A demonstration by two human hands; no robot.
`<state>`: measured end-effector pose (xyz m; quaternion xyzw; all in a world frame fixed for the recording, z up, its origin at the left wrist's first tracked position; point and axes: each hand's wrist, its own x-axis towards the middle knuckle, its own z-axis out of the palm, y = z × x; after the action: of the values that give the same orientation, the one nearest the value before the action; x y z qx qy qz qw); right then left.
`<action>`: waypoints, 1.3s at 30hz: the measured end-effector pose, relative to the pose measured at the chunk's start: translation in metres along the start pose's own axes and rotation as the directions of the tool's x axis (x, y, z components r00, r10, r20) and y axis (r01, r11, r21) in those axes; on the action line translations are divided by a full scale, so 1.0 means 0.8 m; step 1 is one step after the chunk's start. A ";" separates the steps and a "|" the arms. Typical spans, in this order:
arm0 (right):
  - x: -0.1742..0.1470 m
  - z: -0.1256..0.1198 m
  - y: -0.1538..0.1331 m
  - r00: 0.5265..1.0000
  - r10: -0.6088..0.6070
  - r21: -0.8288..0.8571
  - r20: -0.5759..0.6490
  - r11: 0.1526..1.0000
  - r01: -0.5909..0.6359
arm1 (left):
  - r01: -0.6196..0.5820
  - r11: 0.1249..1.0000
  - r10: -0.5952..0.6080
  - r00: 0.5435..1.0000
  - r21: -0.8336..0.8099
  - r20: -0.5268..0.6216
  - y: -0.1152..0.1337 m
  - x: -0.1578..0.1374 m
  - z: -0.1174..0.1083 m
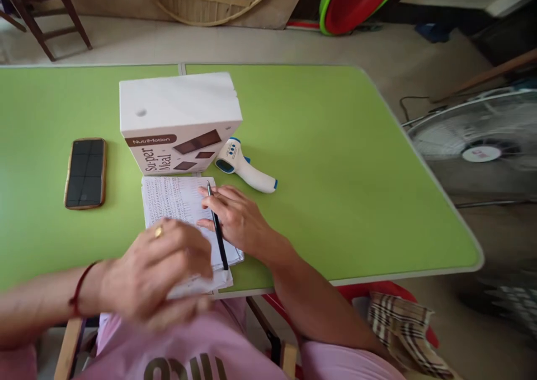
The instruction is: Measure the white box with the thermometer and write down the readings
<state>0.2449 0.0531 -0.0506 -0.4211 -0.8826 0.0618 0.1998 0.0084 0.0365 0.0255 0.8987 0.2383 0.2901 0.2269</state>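
Observation:
A handwritten notebook (168, 198) lies at the table's near side, partly covered by my hands. My right hand (237, 217) rests on its right part, fingers bent and pointing left. A black pen (217, 231) is held among those fingers, with its silver end toward the box and its dark end toward me. My left hand (157, 273), with a gold ring and a red wrist cord, is raised over the page's lower left. Motion blurs it, and its fingertips are hidden. Just beyond the page stands a white Super Meal box (180, 103).
Right of the box lies a white infrared thermometer (251, 173). A phone (85, 173) lies on the left of the green table (335, 173). Past the table's right edge stands a fan (480, 150). Checked cloth (398, 324) hangs over a red seat at lower right.

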 end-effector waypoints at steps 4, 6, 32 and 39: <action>-0.001 -0.010 -0.004 1.000 -0.010 -0.015 0.007 1.000 0.010 | 0.009 0.983 -0.012 1.000 0.181 0.019 -0.049 0.009 0.055; -0.001 -0.013 -0.002 1.000 -0.014 0.034 -0.003 0.999 0.014 | 0.034 0.964 -0.063 0.993 0.265 0.103 -0.070 0.002 0.075; 0.035 0.030 0.004 0.842 0.459 0.682 -0.282 0.713 -0.161 | 0.030 0.934 -0.151 0.936 0.356 0.319 -0.068 -0.010 0.079; 0.043 0.023 0.008 0.834 0.489 0.658 -0.256 0.720 -0.219 | -0.008 0.931 -0.088 0.965 0.365 0.247 -0.069 -0.015 0.084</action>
<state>0.2223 0.0846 -0.0586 -0.5026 -0.6525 0.2874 0.4888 0.0256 0.0546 -0.0583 0.9501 0.2744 0.1165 0.0922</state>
